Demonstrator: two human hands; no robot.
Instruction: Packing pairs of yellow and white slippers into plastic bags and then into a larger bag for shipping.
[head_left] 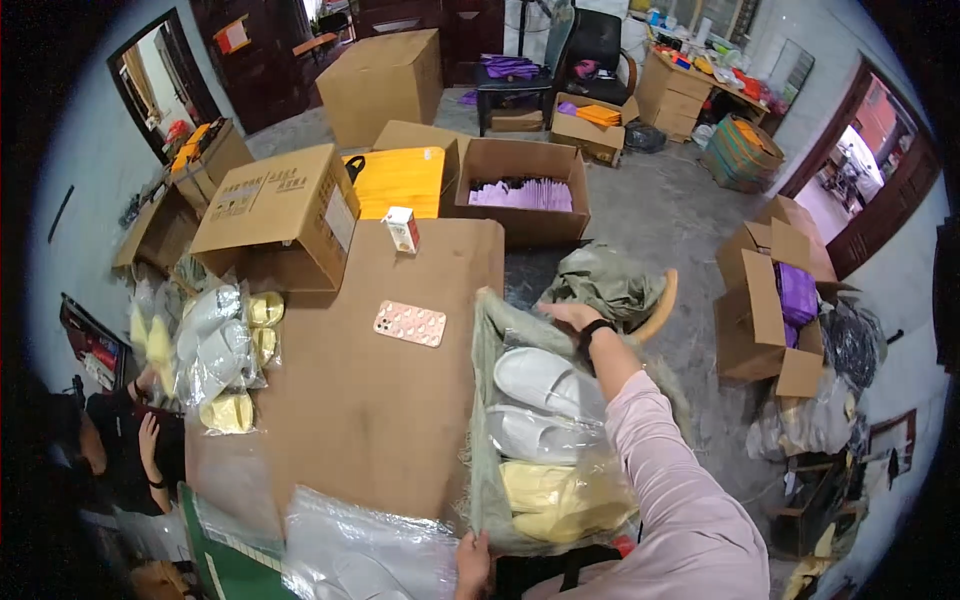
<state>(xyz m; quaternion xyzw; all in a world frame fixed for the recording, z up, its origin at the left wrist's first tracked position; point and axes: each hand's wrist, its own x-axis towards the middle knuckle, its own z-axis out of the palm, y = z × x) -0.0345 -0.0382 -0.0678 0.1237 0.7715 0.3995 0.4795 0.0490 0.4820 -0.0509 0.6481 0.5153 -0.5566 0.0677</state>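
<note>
A grey-green woven sack (480, 400) lies spread at the right side of the cardboard-topped table, its mouth wide. Inside it are white slippers (545, 382) and yellow slippers (545, 500) in clear plastic bags. At the far side of the sack is my right hand (574, 317), in a pink sleeve with a black wristband, its fingers closed on the cloth. My left hand (472, 560) pinches the sack's near left edge, only partly in view. Left of it lies a stack of bagged white slippers (370, 550). Bunched cloth (605, 285) lies beyond my right hand.
On the table are a phone in a pink case (410, 324), a small carton (402, 230) and a big cardboard box (285, 210). Bagged slippers (215, 345) sit at left, near another person's hand (149, 440). Boxes with purple goods (525, 195) stand beyond and right (750, 300).
</note>
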